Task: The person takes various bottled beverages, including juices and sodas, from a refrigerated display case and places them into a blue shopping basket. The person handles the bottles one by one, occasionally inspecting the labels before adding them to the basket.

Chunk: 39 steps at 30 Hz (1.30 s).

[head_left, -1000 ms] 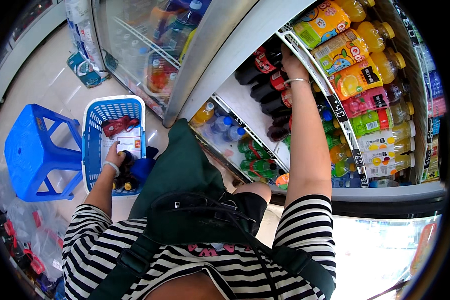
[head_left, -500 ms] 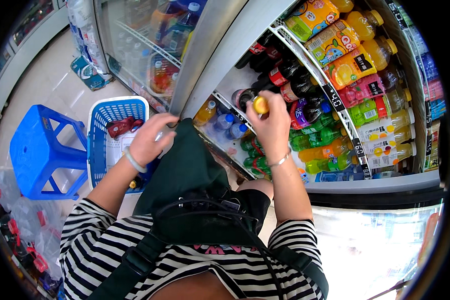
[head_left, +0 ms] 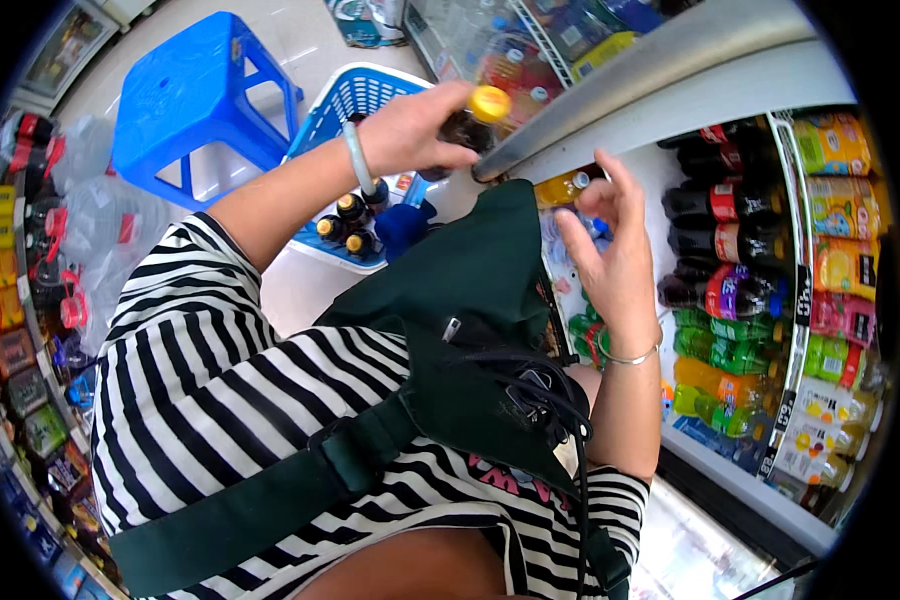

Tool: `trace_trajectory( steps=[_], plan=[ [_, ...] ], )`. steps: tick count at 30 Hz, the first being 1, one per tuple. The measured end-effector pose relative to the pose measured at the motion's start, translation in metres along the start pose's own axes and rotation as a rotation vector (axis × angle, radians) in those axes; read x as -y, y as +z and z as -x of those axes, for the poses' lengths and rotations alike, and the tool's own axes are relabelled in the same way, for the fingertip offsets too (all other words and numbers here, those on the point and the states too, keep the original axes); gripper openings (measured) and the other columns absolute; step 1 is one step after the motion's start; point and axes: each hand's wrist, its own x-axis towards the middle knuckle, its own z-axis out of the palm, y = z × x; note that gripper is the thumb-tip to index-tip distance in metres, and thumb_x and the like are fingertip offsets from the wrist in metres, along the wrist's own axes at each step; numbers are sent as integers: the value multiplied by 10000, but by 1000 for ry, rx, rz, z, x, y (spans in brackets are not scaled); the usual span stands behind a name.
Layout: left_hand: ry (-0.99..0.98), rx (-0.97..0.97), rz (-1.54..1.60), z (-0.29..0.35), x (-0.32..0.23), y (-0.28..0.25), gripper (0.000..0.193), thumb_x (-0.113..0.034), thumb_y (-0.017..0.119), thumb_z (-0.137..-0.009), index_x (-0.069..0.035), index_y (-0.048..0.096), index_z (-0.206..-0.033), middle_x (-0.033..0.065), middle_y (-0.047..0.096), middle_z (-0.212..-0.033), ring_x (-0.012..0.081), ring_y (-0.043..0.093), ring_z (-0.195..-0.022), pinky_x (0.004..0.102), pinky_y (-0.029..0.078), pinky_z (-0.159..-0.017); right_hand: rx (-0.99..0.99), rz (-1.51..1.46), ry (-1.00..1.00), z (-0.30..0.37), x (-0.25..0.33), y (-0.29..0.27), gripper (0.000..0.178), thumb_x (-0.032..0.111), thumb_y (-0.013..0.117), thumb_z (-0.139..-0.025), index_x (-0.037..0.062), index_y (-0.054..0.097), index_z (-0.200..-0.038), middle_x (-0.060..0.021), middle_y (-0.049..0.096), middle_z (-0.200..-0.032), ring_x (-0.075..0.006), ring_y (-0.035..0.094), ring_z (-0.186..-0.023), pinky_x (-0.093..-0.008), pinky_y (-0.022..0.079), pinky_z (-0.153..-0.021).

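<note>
A dark, cylindrical, yellow-capped plastic bottle (head_left: 464,130) is grasped by the left hand (head_left: 412,128). The right hand (head_left: 615,265) spreads its fingers.

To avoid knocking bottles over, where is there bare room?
The blue stool top, left of the basket, and the white shelf strip between right hand and dark bottles look bare. Yellow-capped bottles crowd the basket's near end.
</note>
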Motion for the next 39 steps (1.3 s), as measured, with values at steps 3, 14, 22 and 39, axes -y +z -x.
trace_trajectory(
  steps=[3,14,22,39],
  plan=[
    [-309,-94,-65,26,51,-3,617,-258,724,-670,-48,407,-1155,169,534,-1039,303,548,-951,326,454,-817,55,17,66,16,-25,3,490,50,623,-738,62,428,-1188,-100,509,-826,-210,518,-752,-303,440,-698],
    [-951,-143,-131,135,199,61,359,-217,684,-695,-96,500,-979,178,601,-878,353,570,-838,390,452,-710,58,21,377,55,-66,7,323,14,538,-799,25,476,-1116,-65,519,-772,-151,519,-722,-273,444,-680],
    [-1058,116,-135,183,218,113,323,-144,667,-695,-101,497,-967,178,591,-910,343,562,-876,384,442,-755,65,51,433,59,-76,11,260,11,527,-825,6,488,-1082,-55,527,-772,-137,572,-751,-253,447,-684],
    [-891,348,-244,157,229,106,541,-143,692,-647,-84,476,-1140,166,473,-1139,315,497,-1021,349,422,-871,-459,337,240,-17,-123,-115,280,86,539,-787,24,512,-1059,-142,538,-829,-221,533,-745,-306,440,-710]
  ],
)
